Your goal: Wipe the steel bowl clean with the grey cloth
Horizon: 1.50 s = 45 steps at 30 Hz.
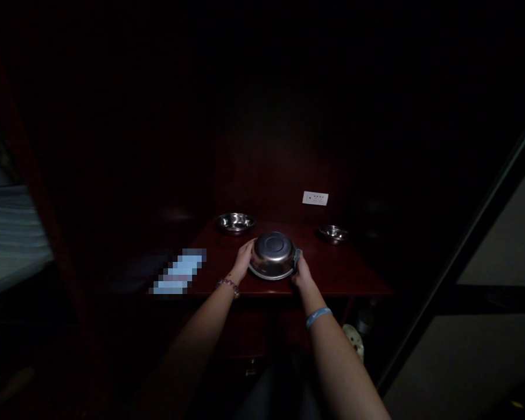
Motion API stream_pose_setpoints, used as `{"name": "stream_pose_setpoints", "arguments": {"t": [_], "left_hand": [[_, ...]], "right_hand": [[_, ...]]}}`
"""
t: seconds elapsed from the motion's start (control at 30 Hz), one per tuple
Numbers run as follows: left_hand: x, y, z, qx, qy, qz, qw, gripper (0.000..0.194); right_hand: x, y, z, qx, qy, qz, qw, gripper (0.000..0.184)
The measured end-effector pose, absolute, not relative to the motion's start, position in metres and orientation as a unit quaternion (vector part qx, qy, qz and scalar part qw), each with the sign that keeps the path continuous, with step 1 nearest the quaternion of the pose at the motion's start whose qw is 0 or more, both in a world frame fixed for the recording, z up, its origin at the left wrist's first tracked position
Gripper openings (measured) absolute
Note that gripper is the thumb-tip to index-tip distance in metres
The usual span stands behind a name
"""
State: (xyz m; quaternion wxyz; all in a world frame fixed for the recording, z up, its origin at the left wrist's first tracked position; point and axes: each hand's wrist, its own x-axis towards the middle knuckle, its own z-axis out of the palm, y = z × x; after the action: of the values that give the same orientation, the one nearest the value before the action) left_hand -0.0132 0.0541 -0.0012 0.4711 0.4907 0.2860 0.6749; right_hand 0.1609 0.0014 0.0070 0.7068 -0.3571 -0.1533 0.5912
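A shiny metal bowl [273, 256] is held upside down, its round base facing up, above the front part of a dark red wooden desk [354, 274]. My left hand [244, 259] grips its left side and wears a beaded bracelet at the wrist. On the opposite side my right hand [302, 270] grips the bowl, with a blue band on that forearm. A small grey piece [297, 257], perhaps cloth, shows between the right fingers and the bowl. Behind on the left sits a wider metal bowl [235, 224], upright. A smaller metal bowl [333, 234] stands upright at the back right.
A white socket panel [315, 198] is on the back wall. Something pale and blurred out [179, 274] lies at the desk's left. Below the right side, a light shoe with holes [353, 339] shows. A drawer handle [251, 367] is under the desk. The surroundings are very dark.
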Motion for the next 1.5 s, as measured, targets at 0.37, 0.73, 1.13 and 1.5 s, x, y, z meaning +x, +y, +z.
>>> {"name": "stream_pose_setpoints", "arguments": {"t": [0.37,0.73,1.13,1.5], "left_hand": [[-0.0122,0.0562,-0.0041,0.487,0.293,0.676,0.469,0.037],[-0.0124,0.0587,-0.0051,0.484,0.310,0.678,0.458,0.032],[-0.0122,0.0577,-0.0040,0.487,0.307,0.678,0.457,0.031],[-0.0127,0.0537,-0.0021,0.484,0.293,0.677,0.471,0.035]], "right_hand": [[0.1601,-0.0012,0.0100,-0.355,-0.149,0.583,0.715,0.025],[0.1588,-0.0033,0.0096,-0.354,-0.169,0.572,0.720,0.023],[0.1598,-0.0028,0.0092,-0.351,-0.163,0.583,0.714,0.024],[0.1581,-0.0026,0.0093,-0.335,-0.185,0.588,0.713,0.027]]}}
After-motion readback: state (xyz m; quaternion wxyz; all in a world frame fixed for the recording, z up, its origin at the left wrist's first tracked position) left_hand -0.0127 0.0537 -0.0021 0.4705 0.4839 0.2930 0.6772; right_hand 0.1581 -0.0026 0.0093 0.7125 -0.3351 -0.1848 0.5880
